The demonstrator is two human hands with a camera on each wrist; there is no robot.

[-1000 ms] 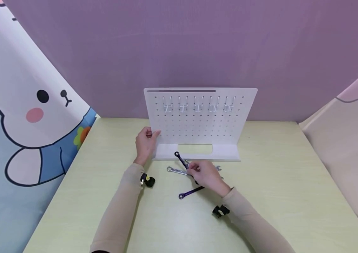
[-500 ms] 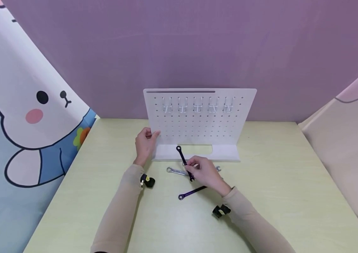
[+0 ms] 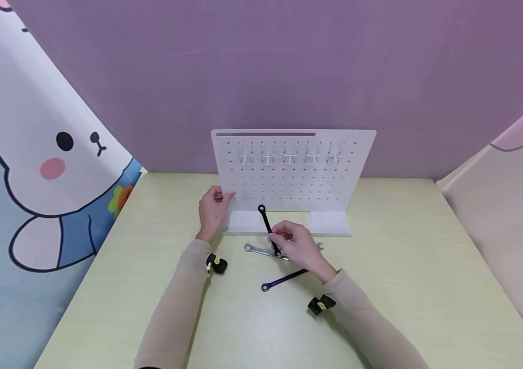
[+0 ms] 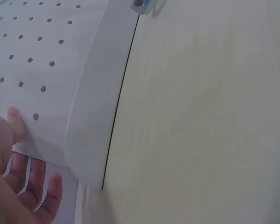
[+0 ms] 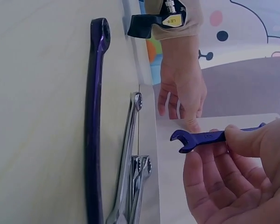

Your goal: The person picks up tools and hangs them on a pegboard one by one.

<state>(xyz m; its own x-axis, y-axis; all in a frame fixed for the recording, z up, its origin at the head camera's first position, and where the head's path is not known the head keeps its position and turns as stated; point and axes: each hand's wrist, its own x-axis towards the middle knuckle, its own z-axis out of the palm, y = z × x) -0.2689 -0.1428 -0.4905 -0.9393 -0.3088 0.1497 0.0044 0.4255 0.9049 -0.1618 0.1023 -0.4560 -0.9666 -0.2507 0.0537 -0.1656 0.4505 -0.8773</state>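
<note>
My left hand (image 3: pixel 212 207) holds the left edge of a white pegboard (image 3: pixel 289 179), thumb on its front face and fingers behind. In the left wrist view the thumb (image 4: pixel 15 123) lies near the holes. Above the table, my right hand (image 3: pixel 299 247) pinches a dark purple combination wrench (image 5: pixel 203 138) between thumb and fingers. Its ring end points up toward the board, its open jaw end down. A second purple wrench (image 3: pixel 284 280) lies on the table, partly behind the right hand. Several silver wrenches (image 3: pixel 259 249) lie by the stand's front edge, partly covered by that hand.
Several wire hooks (image 3: pixel 290 156) hang in a row across the upper pegboard. Its white base (image 3: pixel 328 224) rests on the pale wooden table (image 3: pixel 395 256). A purple backdrop (image 3: pixel 289 77) stands behind the table, with a cartoon-printed curtain (image 3: pixel 35 133) at the left.
My right hand has lifted the purple wrench and moved it slightly toward the pegboard, turning it more upright. The left hand stays on the board's edge.
</note>
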